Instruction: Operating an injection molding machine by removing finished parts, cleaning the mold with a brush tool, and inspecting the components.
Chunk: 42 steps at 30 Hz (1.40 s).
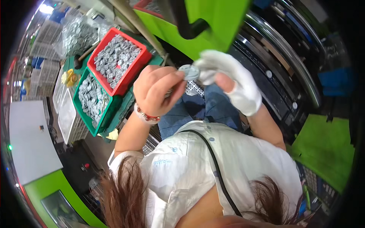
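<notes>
A round, grey, coin-like metal disc (189, 72) is held up in front of my lap. My bare left hand (157, 89) pinches its left edge between thumb and fingers. More grey metal (168, 92) shows inside the curl of that hand, partly hidden by the fingers. My right hand (232, 79) wears a white glove with the thumb bare. Its curled fingertips meet the disc's right edge, while the thumb stands a little away from it.
At the left, a red bin (143, 53) and a green bin (91, 127) hold many small grey metal pieces. A clear bag (78, 36) of similar pieces lies behind them. Ahead is a green machine panel (224, 26) with a black handle (190, 28); metal rails (289, 53) run along the right.
</notes>
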### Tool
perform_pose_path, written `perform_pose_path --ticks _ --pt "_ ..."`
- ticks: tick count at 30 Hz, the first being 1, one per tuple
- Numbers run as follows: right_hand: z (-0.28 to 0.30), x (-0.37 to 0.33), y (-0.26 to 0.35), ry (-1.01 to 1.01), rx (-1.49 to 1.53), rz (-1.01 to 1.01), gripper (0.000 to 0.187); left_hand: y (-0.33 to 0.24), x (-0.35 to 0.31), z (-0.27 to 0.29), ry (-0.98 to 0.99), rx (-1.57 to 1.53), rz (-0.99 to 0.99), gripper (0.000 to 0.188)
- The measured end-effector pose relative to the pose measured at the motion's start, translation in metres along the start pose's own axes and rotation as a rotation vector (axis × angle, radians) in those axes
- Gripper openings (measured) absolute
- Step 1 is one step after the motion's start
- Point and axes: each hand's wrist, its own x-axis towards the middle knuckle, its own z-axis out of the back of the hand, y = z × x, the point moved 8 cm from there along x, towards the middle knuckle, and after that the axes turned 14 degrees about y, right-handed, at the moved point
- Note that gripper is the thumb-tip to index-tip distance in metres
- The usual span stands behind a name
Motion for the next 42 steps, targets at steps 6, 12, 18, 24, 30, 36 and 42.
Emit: perform_pose_path --ticks 6,12,18,24,30,36,42 --pt "0.005 0.000 0.011 -0.127 0.105 -0.047 0.055 0.000 0.037 -0.022 0.023 -0.272 0.014 0.031" --pt "0.035 -0.036 0.027 -0.112 0.157 -0.043 0.052 -0.006 0.075 -0.068 0.348 -0.496 0.133 0.031" --pt "0.115 -0.067 0.096 -0.366 -0.084 0.215 0.058 -0.015 0.102 -0.038 0.046 -0.213 0.097 0.029" --pt "0.250 -0.100 0.189 -0.853 -0.330 0.537 0.038 0.014 0.073 0.025 -0.455 -0.012 0.417 0.047" --pt "0.347 -0.067 0.209 -0.957 -0.537 0.496 0.039 0.042 0.064 -0.010 0.021 0.211 0.780 0.049" --pt "0.403 -0.025 0.200 -0.891 -0.448 0.439 0.047 0.039 0.068 -0.017 -0.029 0.060 0.731 0.039" --pt "0.442 0.015 0.215 -0.820 -0.402 0.507 0.046 0.038 0.064 -0.020 -0.108 0.025 0.741 0.039"
